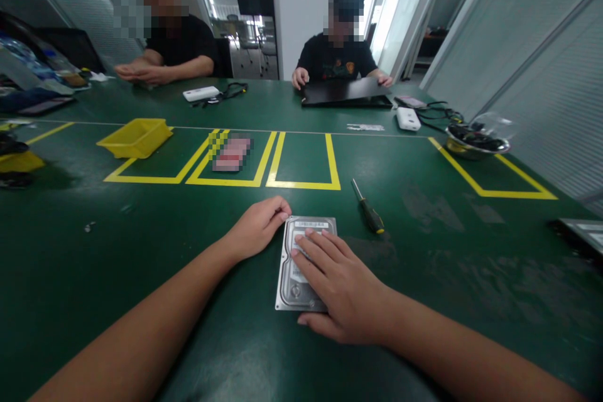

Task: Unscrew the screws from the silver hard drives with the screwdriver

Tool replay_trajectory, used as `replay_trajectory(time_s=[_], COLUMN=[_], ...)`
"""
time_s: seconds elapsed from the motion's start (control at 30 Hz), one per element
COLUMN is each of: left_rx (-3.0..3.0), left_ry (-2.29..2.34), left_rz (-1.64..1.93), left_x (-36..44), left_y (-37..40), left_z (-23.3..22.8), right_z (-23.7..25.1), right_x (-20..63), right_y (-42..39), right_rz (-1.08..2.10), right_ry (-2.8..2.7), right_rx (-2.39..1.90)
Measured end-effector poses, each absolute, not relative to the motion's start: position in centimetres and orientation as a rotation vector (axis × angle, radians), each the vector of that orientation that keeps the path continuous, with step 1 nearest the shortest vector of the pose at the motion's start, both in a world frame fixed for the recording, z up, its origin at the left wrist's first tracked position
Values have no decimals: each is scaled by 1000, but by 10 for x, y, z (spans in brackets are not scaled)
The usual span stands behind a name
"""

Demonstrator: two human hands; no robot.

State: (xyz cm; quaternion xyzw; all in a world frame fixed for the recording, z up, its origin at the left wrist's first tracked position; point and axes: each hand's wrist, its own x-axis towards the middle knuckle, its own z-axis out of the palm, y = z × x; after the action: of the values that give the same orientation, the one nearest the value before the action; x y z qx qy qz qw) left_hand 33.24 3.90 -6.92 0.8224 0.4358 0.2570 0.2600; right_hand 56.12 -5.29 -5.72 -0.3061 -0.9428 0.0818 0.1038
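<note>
A silver hard drive (285, 289) with a white label lies flat on the green table in front of me. My right hand (336, 279) rests palm down across it, fingers stretched out over the label and thumb by its near edge. At the drive's far left corner is my left hand (259, 226), its fingers pinched together; whatever they hold, if anything, is hidden. Just right of the drive lies a screwdriver (371, 215) with a dark green and yellow handle, its shaft pointing away from me.
Yellow tape outlines (304, 186) mark the table. A yellow bin (136, 138) and a pixelated pinkish item (232, 154) stand at left. A metal bowl (478, 144) holds dark parts. Another drive-like box (581, 235) sits far right. Across, one person handles a black panel (348, 93); another sits left.
</note>
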Motion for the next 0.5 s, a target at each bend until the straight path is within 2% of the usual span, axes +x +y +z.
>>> replay_trajectory(time_s=[0.5], left_rx=[2223], left_ry=[1166], left_rz=[691], left_x=[333], left_y=[39], left_z=[-67], right_z=[-58], right_x=[562], right_y=[-54], right_rz=[242], right_ry=[-2781], right_rx=[-912])
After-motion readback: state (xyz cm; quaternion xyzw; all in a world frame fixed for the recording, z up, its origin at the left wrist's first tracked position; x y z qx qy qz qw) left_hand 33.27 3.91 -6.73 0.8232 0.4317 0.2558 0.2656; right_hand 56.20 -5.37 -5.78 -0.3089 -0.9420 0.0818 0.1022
